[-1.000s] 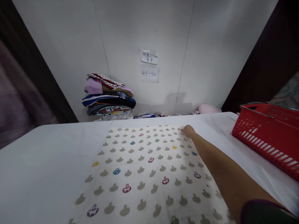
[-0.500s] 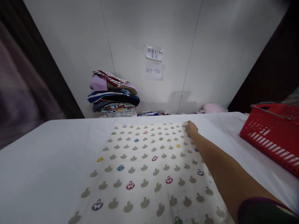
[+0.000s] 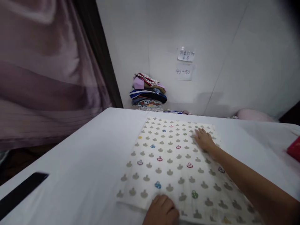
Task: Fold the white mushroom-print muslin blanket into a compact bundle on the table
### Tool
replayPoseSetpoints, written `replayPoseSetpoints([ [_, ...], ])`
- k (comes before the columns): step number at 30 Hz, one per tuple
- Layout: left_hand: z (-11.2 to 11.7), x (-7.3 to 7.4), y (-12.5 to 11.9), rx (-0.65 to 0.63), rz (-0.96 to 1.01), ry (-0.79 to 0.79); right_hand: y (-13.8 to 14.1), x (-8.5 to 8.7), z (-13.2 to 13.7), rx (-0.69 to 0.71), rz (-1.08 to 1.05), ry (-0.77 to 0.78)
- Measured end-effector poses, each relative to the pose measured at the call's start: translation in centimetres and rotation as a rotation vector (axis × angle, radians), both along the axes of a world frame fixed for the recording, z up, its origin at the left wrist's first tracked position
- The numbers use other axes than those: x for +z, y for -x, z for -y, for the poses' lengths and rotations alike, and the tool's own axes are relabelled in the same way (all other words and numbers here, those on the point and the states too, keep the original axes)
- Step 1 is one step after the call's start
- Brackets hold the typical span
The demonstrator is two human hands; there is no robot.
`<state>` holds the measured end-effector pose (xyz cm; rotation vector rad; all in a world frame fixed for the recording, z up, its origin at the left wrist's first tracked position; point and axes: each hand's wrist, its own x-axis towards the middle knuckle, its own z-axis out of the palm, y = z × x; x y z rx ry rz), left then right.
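Note:
A cream cloth (image 3: 168, 162) printed with grey and a few coloured mushroom shapes lies spread flat on the white-covered table. My right hand (image 3: 204, 139) rests palm down near its far right corner, fingers stretched out and pressing on the fabric. At the near edge is my left hand (image 3: 161, 211), its fingers curled together over the cloth's border; the thumb and palm are hidden or cut off by the frame's bottom. The cloth's lower right part runs under my right forearm.
A stack of folded fabrics (image 3: 148, 92) stands beyond the table's far edge against the wall. A black flat strip (image 3: 22, 193) lies at the left. Part of a red basket (image 3: 294, 149) shows at the right. Purple curtains (image 3: 47, 78) hang on the left.
The view has swung left. My right hand has let go of the far right corner and now lies flat on the cloth. My left hand has appeared at the near edge.

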<state>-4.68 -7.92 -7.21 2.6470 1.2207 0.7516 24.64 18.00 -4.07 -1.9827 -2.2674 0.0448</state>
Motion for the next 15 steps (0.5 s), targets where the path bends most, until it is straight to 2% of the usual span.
replayPoseSetpoints([
  [4, 0.5, 2.9, -0.7, -0.014, -0.063, 0.068, 4.0, 0.2, 6.0, 0.423, -0.018, 0.022],
  [5, 0.6, 3.5, -0.7, -0.009, -0.082, 0.073, 4.8, 0.3, 7.4, 0.46, -0.014, 0.036],
  [8, 0.7, 4.4, -0.5, -0.009, -0.112, 0.066, 6.5, 1.0, 11.0, 0.378, -0.05, -0.034],
  [9, 0.7, 4.5, -0.4, -0.004, -0.112, 0.057, 7.1, 1.3, 12.2, 0.391, -0.09, -0.064],
  [11, 0.8, 4.5, -0.4, 0.021, -0.105, 0.035, 8.4, 2.0, 15.1, 0.522, -0.207, -0.079],
  [13, 0.9, 4.5, -0.5, 0.051, -0.102, 0.025, 9.6, 2.3, 18.4, 0.641, -0.339, -0.019],
  [15, 1.1, 4.5, -0.5, 0.091, -0.107, 0.026, 10.6, 2.1, 21.5, 0.631, -0.445, 0.02],
])
